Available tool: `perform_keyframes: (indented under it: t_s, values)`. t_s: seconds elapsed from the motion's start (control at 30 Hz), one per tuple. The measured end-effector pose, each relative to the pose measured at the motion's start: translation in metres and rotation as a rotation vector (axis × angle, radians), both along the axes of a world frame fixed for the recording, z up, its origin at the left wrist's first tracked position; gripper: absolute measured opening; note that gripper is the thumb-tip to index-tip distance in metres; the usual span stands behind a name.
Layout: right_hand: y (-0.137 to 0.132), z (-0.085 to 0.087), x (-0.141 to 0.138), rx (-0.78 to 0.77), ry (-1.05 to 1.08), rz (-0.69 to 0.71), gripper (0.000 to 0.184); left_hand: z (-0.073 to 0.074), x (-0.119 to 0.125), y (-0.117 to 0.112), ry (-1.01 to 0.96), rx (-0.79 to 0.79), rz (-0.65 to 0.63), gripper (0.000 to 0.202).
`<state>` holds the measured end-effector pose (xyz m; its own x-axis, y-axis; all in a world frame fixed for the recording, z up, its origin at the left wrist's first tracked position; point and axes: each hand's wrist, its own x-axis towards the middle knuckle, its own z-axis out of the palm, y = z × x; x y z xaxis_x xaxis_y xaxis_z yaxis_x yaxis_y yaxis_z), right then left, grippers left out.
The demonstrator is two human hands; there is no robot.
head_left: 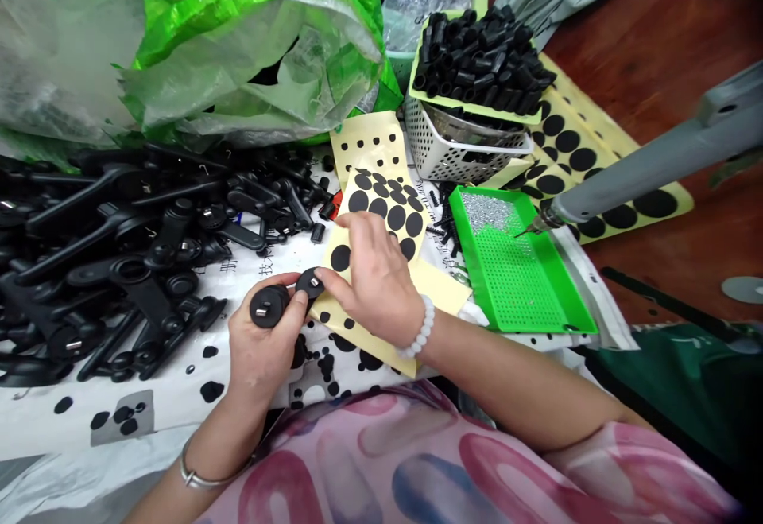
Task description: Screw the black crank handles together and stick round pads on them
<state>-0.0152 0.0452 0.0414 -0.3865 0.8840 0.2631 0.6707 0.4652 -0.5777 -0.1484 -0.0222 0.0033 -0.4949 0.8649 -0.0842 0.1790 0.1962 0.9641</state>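
Note:
My left hand (262, 353) is closed around a black plastic part (266, 307) with two round ends, each showing a small metal piece at its middle. The larger end faces up at the left, and the smaller end lies between my hands. My right hand (381, 281) touches this smaller end with its thumb. Its index finger is apart from the thumb, and the other fingers are curled partly out of sight. Beneath the right hand lies a cream backing sheet (438, 281) with round black stickers (396, 217) on it.
A heap of black jointed parts (131, 262) covers the left side. Behind are green and clear plastic bags (256, 55). A basket (438, 142) and a tray of black tubes (477, 63) stand at the back. A screwdriver on a grey arm (644, 154) hangs over a green screw tray (524, 293).

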Motion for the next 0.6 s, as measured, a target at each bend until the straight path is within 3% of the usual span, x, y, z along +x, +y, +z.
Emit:
perform_keyframes:
  t_s: [0.07,0.13,0.2,0.27,0.6]
  values:
    - [0.008,0.002,0.002,-0.282,0.155,0.037,0.045,-0.002,-0.001,-0.001,-0.050,-0.004,-0.017,0.029]
    - [0.015,0.004,0.003,-0.625,0.360,0.094,0.032,-0.002,-0.002,-0.001,-0.102,0.008,-0.039,0.029]
    - [0.019,0.005,0.004,-0.852,0.521,0.103,0.020,-0.003,-0.002,-0.002,-0.162,0.018,-0.060,0.029]
    - [0.019,0.007,0.005,-0.920,0.590,0.093,0.018,-0.003,-0.002,-0.002,-0.215,0.026,-0.069,0.031]
    - [0.012,0.001,0.005,-0.948,0.591,0.166,0.021,0.003,-0.007,-0.005,-0.238,0.047,-0.123,0.033]
